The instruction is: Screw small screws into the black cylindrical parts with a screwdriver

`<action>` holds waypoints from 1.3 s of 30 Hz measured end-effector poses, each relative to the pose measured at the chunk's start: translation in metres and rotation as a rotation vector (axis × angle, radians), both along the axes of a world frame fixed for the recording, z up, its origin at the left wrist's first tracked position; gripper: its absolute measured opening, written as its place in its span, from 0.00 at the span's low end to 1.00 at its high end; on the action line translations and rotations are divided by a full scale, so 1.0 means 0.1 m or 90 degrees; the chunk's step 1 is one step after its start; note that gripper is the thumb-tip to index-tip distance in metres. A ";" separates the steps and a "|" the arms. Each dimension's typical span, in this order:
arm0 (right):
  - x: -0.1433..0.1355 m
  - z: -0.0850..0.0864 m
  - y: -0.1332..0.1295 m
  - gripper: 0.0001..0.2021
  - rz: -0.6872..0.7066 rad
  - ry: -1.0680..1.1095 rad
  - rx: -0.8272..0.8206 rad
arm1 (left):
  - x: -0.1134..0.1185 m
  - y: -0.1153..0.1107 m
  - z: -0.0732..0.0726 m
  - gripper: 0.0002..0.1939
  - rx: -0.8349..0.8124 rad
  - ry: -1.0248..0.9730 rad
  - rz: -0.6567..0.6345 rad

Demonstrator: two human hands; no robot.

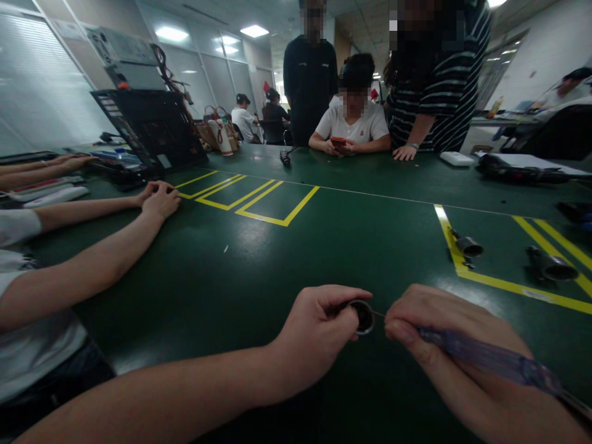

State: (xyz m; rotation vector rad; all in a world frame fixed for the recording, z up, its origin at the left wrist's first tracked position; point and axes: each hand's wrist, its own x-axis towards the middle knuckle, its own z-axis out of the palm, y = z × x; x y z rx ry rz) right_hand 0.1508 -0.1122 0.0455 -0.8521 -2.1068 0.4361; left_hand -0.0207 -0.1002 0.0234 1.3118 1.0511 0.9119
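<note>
My left hand [319, 339] pinches a round metal cup-like part [363, 317], its open rim facing me, above the green table [222, 290]. Close by on the right, my right hand [444, 333] is closed around a tool with a translucent purplish handle [490, 357]. A thin shaft runs from my right fingers to the side of the metal part. Whether its tip touches or enters the part cannot be made out. Two similar metal parts, one smaller [469, 246] and one larger [559, 268], lie by the yellow tape at the right.
Another person's clasped hands [160, 200] rest on the table at the left. Yellow tape outlines [285, 222] mark the tabletop. A person holds an orange phone [338, 142] across the table, with people standing beside. A black frame [157, 129] stands at the back left.
</note>
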 end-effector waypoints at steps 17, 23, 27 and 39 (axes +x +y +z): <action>-0.01 -0.03 0.01 0.08 -0.022 0.040 -0.035 | -0.02 0.02 -0.03 0.15 0.002 0.000 -0.004; 0.00 -0.03 0.00 0.08 -0.012 0.017 -0.029 | -0.01 0.02 -0.01 0.15 -0.011 -0.021 0.009; 0.07 -0.03 -0.01 0.08 -0.011 0.039 -0.014 | -0.02 0.01 -0.01 0.15 -0.017 -0.029 0.003; 0.00 -0.09 0.11 0.09 0.078 -0.166 -0.037 | 0.01 0.02 -0.09 0.30 -0.093 -0.219 -0.013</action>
